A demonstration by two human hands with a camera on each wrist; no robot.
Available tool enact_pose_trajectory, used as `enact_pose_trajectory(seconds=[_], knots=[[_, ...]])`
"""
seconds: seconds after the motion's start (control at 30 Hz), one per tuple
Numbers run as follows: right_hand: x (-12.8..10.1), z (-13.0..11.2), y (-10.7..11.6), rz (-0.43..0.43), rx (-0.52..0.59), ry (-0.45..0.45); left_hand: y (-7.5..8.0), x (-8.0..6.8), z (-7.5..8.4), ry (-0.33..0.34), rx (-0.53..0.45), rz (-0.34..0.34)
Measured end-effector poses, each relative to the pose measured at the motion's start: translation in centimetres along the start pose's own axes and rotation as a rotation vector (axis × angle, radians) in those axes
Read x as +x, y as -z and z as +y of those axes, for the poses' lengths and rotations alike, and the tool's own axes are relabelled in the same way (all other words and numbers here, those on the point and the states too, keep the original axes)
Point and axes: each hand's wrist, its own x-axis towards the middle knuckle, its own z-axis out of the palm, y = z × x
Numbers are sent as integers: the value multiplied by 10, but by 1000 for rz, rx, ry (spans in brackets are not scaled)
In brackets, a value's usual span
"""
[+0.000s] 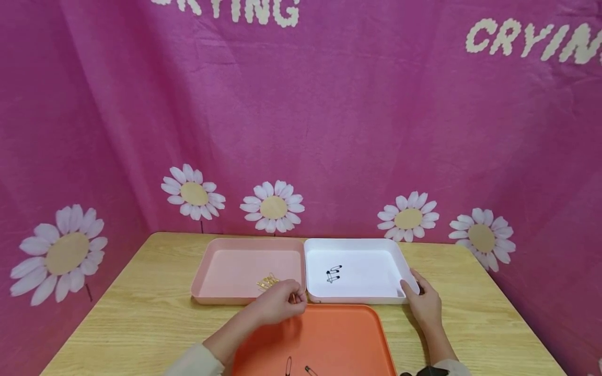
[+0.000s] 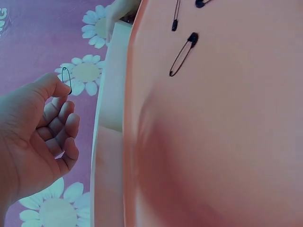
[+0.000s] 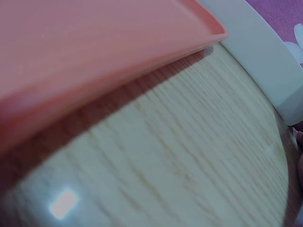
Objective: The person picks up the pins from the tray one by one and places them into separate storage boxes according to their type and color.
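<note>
My left hand [image 1: 281, 304] pinches a black safety pin [image 2: 66, 81] between thumb and index finger, the other fingers loosely bent. It is above the far edge of the orange tray [image 1: 345, 334], close to where the pink tray and the white tray meet. Several gold safety pins [image 1: 268, 282] lie in the pink tray [image 1: 226, 266], just beyond that hand. Several black safety pins [image 1: 333, 273] sit in the white tray [image 1: 371, 271]. With thumb and fingers on its near right corner, my right hand [image 1: 425, 303] holds the white tray.
More black safety pins [image 2: 183, 54] lie on the orange tray, which stands in front of the other two on a wooden table [image 1: 475, 308]. A pink cloth [image 1: 329, 130] with daisies hangs behind the table and along its sides.
</note>
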Motion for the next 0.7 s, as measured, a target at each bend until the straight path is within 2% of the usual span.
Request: enact_pose_trajectory(seconds=[0.27, 0.53, 0.7], knots=[[0, 1, -1, 1, 7, 1, 7, 8, 3, 41, 19, 39], [-1, 0, -1, 15, -14, 0, 10, 19, 2, 84, -28, 53], [-1, -1, 0, 1, 4, 2, 11, 26, 2, 65, -27, 93]])
